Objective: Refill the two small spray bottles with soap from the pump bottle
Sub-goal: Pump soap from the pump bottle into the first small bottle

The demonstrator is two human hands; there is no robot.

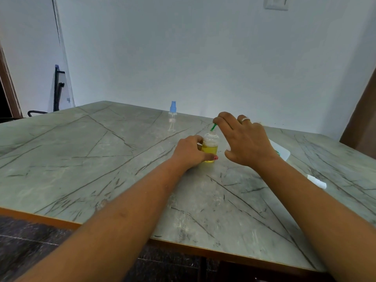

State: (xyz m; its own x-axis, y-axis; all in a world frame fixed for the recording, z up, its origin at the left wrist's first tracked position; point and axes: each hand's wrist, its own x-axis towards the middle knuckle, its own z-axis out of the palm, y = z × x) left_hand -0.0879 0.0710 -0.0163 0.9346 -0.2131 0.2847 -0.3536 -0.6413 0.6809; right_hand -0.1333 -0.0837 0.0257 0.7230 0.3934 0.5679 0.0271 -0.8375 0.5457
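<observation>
Spray bottle [210, 148] in left fingers [207, 158], second bottle [173, 117] apart, right fingers [223, 123] pinching green tube [213, 126]

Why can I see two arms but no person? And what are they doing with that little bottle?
The camera sits on the person's head and looks down, so you see only their arms, as if through their eyes. There is just this one picture. The left hand grips a small bottle that stands on the grey table, about half full of yellow liquid. The right hand pinches a thin green tube at that bottle's neck. Farther back stands a clear spray bottle with a blue top; it looks empty. Beside the right arm lies a small white piece, and a white thing is mostly hidden behind the right hand.
</observation>
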